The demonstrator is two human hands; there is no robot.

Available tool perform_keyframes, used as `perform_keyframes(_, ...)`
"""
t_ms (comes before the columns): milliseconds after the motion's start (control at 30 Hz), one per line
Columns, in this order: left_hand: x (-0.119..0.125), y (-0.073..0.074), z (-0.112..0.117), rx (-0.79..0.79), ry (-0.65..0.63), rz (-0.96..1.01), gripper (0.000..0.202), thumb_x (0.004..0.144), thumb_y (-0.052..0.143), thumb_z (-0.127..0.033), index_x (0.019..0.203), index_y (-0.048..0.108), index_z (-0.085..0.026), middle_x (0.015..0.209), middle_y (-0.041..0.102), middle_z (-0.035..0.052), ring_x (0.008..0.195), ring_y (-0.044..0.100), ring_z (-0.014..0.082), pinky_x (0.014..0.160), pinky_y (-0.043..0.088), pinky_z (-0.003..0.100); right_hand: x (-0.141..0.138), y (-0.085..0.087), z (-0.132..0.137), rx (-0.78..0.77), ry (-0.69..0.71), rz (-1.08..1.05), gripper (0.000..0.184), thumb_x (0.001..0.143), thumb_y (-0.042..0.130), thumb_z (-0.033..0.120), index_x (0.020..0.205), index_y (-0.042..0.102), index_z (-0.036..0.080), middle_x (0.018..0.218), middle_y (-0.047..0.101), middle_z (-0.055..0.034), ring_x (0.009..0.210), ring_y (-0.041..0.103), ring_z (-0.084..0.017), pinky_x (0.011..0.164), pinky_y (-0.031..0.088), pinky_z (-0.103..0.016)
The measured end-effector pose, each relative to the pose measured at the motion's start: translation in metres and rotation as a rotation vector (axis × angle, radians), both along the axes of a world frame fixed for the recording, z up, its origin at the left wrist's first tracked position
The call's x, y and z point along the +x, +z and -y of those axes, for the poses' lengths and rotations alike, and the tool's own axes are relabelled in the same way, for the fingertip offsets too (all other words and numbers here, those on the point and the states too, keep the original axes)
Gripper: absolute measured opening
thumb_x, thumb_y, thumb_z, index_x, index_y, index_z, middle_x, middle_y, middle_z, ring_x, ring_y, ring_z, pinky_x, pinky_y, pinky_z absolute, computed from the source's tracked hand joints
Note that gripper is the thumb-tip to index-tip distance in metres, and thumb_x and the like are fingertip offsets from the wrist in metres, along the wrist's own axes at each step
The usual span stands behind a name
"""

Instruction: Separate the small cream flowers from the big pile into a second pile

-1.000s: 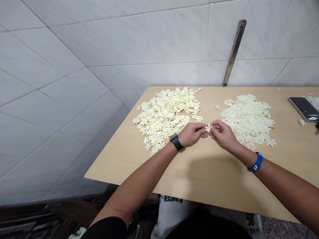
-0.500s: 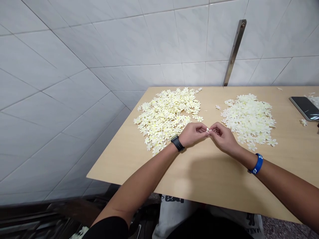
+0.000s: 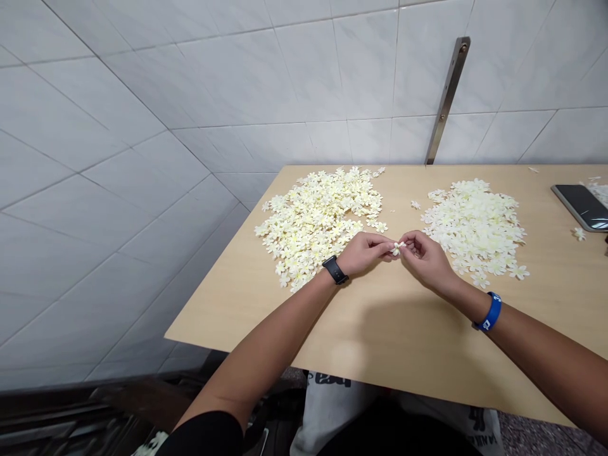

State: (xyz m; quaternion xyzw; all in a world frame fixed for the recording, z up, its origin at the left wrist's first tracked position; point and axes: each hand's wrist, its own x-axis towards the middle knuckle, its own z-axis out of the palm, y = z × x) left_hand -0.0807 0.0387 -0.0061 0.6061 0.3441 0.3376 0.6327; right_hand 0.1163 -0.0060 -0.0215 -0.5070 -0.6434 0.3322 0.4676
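Note:
Between my fingertips is a small white flower (image 3: 397,249), its petals partly spread. My left hand (image 3: 365,252), with a black watch on the wrist, pinches it from the left. From the other side my right hand (image 3: 425,258), with a blue wristband, grips it between thumb and finger. Left of and behind my left hand lies a wide pile of pale yellow flowers (image 3: 313,221). A second, whiter pile of flowers (image 3: 477,221) sits just beyond my right hand. The fingers hide part of the held flower.
Both piles rest on a light wooden table (image 3: 228,310) against a tiled wall (image 3: 370,69). A phone (image 3: 582,206) lies at the far right, with a loose flower (image 3: 578,234) beside it. A metal bracket (image 3: 446,104) is fixed to the wall.
The flower between my fingers now shows its petals more openly, where only a small white bit was visible before. My left hand has shifted slightly left.

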Motion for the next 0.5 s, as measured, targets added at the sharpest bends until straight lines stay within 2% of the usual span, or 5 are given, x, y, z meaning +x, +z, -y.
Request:
perform_keyframes(100,0.001,-0.001,-0.001,-0.041,0.036,0.003,0.046,0.065,0.094,-0.050,0.086,0.083,-0.011,0.086,0.081,0.0118,0.078,0.076,0.0189,0.085,0.065,0.036,0.000,0.001,0.001,0.085,0.009,0.118,0.007,0.090,0.063,0.029,0.091,0.065,0.023,0.076,0.064,-0.0013,0.069,0.056,-0.017,0.063,0.043,-0.031)
perform_keyframes(200,0.001,0.001,0.001,-0.024,0.030,-0.048,0.039,0.064,0.094,-0.040,0.087,0.082,-0.011,0.087,0.081,0.0106,0.081,0.077,0.0189,0.084,0.064,0.033,0.001,0.002,0.002,0.140,0.009,0.192,0.009,0.092,0.062,0.029,0.089,0.066,0.023,0.075,0.065,-0.0020,0.068,0.057,-0.018,0.064,0.042,-0.032)
perform_keyframes(367,0.002,0.003,0.009,0.200,0.047,-0.326,0.023,0.074,0.083,-0.030,0.090,0.081,-0.014,0.085,0.081,0.0061,0.084,0.076,0.0184,0.076,0.058,0.025,0.001,0.001,0.005,0.161,0.046,0.292,0.012,0.095,0.060,0.029,0.087,0.068,0.023,0.072,0.065,-0.0020,0.065,0.058,-0.018,0.061,0.042,-0.032)
perform_keyframes(500,0.003,0.002,0.011,0.314,0.065,-0.385,0.025,0.081,0.078,-0.039,0.088,0.082,-0.015,0.083,0.080,0.0044,0.080,0.074,0.0170,0.070,0.053,0.023,0.002,0.000,0.005,0.228,0.087,0.301,0.014,0.098,0.057,0.026,0.092,0.069,0.023,0.082,0.072,-0.0048,0.071,0.062,-0.019,0.067,0.045,-0.033)
